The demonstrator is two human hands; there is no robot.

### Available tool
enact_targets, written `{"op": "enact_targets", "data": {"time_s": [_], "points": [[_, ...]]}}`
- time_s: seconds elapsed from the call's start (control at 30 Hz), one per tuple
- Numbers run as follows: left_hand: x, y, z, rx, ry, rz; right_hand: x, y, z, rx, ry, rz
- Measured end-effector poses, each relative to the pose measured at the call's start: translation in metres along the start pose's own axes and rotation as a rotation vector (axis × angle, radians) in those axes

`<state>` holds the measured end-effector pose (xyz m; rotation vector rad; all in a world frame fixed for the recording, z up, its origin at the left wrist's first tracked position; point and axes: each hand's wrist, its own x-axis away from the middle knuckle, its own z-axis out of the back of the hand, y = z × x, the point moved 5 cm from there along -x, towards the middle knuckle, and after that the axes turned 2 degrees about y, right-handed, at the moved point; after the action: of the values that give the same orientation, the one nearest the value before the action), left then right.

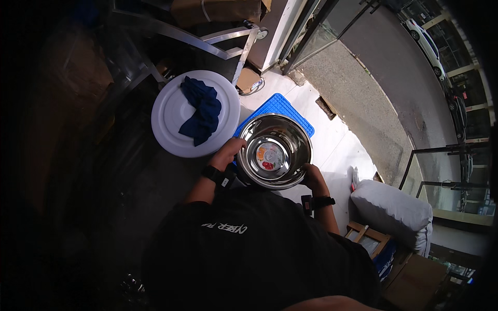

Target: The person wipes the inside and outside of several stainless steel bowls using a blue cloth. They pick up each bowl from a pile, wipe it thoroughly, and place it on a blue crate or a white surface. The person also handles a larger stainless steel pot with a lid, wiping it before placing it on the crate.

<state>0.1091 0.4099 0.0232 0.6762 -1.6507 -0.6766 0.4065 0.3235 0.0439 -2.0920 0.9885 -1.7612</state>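
Note:
Between my two hands is a shiny stainless steel basin (297,155), its open top facing me. A round sticker (269,156) with fruit pictures lies at the bottom inside it. My left hand (230,151) grips the rim on the left, thumb over the edge. On the lower right side, my right hand (314,178) holds the basin, with its fingers partly hidden. Beyond the basin, a blue plastic grid crate or mat (283,104) shows on the floor. A dark blue cloth (201,109) lies crumpled on a round white lid-like top (167,120) beside my left hand.
A metal frame (218,42) on casters carries a cardboard box (218,11) at the upper left. An open glass door (315,42) leads to pavement and a road with parked cars. A stuffed white sack (389,202) and a wooden frame (369,237) stand at right.

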Motion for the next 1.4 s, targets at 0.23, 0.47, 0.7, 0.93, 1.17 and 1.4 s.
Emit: {"op": "enact_targets", "data": {"time_s": [0.23, 0.47, 0.7, 0.93, 1.17, 1.4], "points": [[-0.003, -0.011, 0.027, 0.128, -0.004, 0.009, -0.021, -0.014, -0.03, 0.079, 0.025, -0.104], [-0.043, -0.026, 0.005, 0.207, 0.03, 0.051, -0.097, -0.011, 0.017, 0.084, 0.015, -0.181], [-0.107, -0.093, -0.033, 0.345, 0.204, 0.013, -0.21, -0.031, 0.067, 0.112, -0.13, -0.233], [-0.167, -0.144, -0.074, 0.448, 0.313, 0.074, -0.328, -0.055, 0.111, 0.304, -0.234, -0.207], [-0.193, -0.176, -0.101, 0.473, 0.488, -0.003, -0.355, -0.068, 0.125, 0.352, -0.236, -0.174], [-0.167, -0.152, -0.086, 0.121, 0.413, 0.024, -0.341, -0.064, 0.118, 0.481, -0.184, -0.13]]}}
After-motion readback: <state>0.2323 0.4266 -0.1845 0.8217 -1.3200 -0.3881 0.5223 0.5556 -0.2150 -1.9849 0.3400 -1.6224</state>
